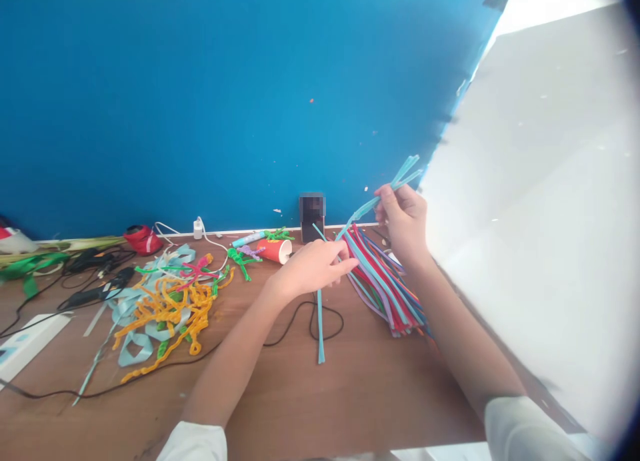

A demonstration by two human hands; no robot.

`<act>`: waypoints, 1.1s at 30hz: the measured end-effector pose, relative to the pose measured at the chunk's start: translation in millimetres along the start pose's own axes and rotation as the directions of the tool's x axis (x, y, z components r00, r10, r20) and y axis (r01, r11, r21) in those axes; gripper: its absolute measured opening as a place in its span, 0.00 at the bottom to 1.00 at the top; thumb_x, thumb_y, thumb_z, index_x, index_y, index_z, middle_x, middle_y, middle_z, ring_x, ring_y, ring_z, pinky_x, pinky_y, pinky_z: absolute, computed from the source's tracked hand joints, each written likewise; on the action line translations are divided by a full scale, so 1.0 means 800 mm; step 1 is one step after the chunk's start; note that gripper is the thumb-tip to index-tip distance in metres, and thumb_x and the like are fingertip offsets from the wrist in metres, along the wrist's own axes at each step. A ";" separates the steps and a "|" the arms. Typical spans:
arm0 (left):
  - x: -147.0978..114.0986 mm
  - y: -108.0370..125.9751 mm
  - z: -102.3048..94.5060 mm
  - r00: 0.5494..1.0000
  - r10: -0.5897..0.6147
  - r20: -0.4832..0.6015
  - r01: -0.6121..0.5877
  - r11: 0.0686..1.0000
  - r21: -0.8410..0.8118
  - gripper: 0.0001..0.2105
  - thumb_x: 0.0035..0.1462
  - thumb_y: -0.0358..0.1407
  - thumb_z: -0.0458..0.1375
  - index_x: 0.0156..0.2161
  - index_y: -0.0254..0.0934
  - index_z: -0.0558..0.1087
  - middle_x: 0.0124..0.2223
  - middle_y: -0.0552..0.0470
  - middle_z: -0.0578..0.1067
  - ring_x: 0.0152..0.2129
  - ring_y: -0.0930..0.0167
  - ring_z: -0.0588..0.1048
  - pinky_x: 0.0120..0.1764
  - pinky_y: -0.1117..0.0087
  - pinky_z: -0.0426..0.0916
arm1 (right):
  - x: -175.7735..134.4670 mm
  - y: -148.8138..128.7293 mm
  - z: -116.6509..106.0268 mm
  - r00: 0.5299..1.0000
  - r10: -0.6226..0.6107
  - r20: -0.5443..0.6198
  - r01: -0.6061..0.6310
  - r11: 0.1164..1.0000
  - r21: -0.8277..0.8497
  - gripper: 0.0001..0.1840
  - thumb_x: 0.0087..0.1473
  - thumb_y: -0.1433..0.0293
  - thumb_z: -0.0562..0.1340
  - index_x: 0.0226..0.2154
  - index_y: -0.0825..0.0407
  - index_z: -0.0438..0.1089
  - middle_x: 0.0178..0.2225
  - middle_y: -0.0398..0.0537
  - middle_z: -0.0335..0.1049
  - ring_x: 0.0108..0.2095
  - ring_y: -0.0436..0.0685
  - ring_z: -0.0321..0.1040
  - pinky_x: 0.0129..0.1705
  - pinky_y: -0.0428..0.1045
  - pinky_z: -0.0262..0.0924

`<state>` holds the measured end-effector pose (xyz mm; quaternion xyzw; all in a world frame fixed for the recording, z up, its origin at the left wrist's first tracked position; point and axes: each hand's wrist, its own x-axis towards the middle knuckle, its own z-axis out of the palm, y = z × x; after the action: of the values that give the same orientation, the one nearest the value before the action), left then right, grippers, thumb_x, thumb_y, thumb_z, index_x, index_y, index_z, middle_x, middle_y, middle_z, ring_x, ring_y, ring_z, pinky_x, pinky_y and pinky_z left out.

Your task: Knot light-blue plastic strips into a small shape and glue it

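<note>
My right hand (404, 220) is raised over the right side of the table, fingers closed on several light blue pipe cleaners (361, 211) whose loose ends fan out above it. These strands slope down to my left hand (316, 266), which has its fingers curled around their lower part; the exact pinch is partly hidden. Below the left hand, a light blue length (321, 328) hangs or lies straight toward the table's front. Just right of that hand lies a bundle of red, lilac, blue and orange pipe cleaners (385, 281).
Left on the brown table (300, 414) is a tangle of orange pipe cleaners (175, 308) with pale blue ribbon (135, 348). A red paper cup (275, 250) lies near a black phone-like object (313, 218) against the blue wall. Black cable (200, 358) crosses the table; a white power strip (30, 344) sits far left.
</note>
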<state>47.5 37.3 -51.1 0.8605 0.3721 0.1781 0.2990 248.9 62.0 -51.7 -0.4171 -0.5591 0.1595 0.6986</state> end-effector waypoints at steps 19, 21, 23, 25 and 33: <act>0.024 -0.018 0.011 0.885 -0.017 -0.465 0.026 1.000 0.013 0.13 0.67 0.44 0.52 0.50 0.38 0.65 0.41 0.47 0.81 0.35 0.65 0.79 0.37 0.66 0.71 | -0.006 -0.009 0.006 0.976 0.100 0.193 -0.115 0.991 0.072 0.22 0.59 0.48 0.62 0.31 0.50 0.70 0.17 0.37 0.61 0.18 0.48 0.56 0.22 0.45 0.53; 0.024 -0.017 0.012 0.892 -0.005 -0.451 0.022 0.999 0.033 0.14 0.67 0.45 0.53 0.50 0.38 0.64 0.41 0.47 0.80 0.34 0.66 0.79 0.36 0.67 0.70 | -0.007 -0.008 0.007 0.969 0.101 0.226 -0.119 0.990 0.070 0.21 0.59 0.48 0.62 0.31 0.49 0.70 0.17 0.37 0.62 0.18 0.48 0.56 0.23 0.45 0.52; 0.025 -0.018 0.012 0.903 0.005 -0.429 0.023 0.998 0.062 0.14 0.66 0.45 0.53 0.50 0.39 0.64 0.41 0.47 0.80 0.34 0.66 0.79 0.35 0.67 0.70 | -0.009 -0.009 0.009 0.959 0.102 0.263 -0.127 0.989 0.078 0.21 0.60 0.49 0.62 0.31 0.50 0.70 0.17 0.37 0.62 0.18 0.48 0.56 0.22 0.45 0.52; 0.026 -0.018 0.013 0.912 0.021 -0.410 0.022 0.995 0.100 0.13 0.66 0.44 0.54 0.50 0.39 0.64 0.42 0.47 0.81 0.35 0.65 0.79 0.37 0.66 0.70 | -0.011 -0.011 0.011 0.948 0.104 0.300 -0.136 0.987 0.087 0.20 0.60 0.50 0.62 0.31 0.50 0.70 0.17 0.37 0.61 0.18 0.48 0.56 0.23 0.45 0.51; 0.025 -0.006 0.012 0.939 0.077 -0.336 0.011 0.967 0.254 0.08 0.69 0.38 0.48 0.48 0.39 0.65 0.44 0.43 0.80 0.41 0.59 0.79 0.38 0.64 0.67 | -0.017 -0.022 0.017 0.939 0.080 0.335 -0.095 0.995 0.030 0.21 0.61 0.51 0.62 0.30 0.51 0.69 0.18 0.37 0.61 0.20 0.49 0.59 0.25 0.47 0.56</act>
<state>62.8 51.2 -59.9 0.8533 0.4236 0.2816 0.1147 228.1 47.5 -47.0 -0.3925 -0.6462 0.2714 0.5957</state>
